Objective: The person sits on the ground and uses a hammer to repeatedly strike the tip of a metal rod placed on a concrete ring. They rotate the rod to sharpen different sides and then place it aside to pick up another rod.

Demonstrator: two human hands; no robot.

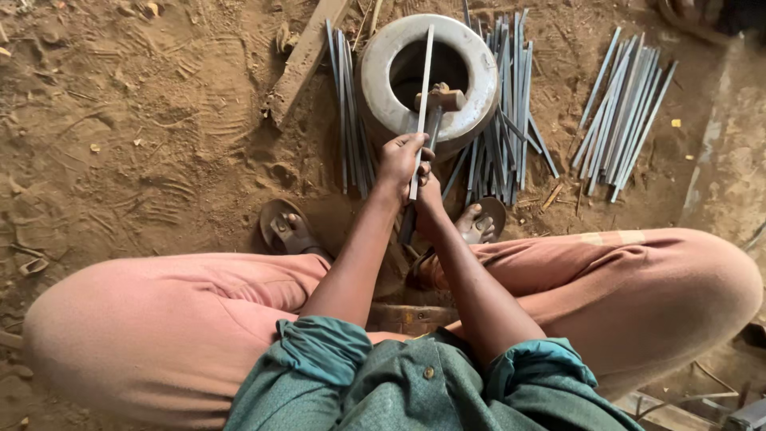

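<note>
Head view: a seated person in salmon trousers and a green shirt looks down at bare earth, both arms stretched toward twelve o'clock.
Left hand point(401, 158): fingers curled tight round a thin flat metal strip point(421, 108), gripped near its lower end.
Right hand point(428, 199): just below the left, at about six o'clock from it; it seems to clasp a darker bar, but the fingers are mostly hidden, so I cannot tell how closed they are.
Strip: lies across the mouth of the round metal ring point(428, 76), pointing to twelve o'clock, over a small block point(440, 98) inside it.
Stock: loose strips point(503, 136) fan round the ring; a neater strip bundle point(622, 112) lies at two o'clock.
Progress: one strip in hand, many on the ground; which pile is finished cannot be told.
Feet: sandals point(287, 227) at either side of the hands.
</note>
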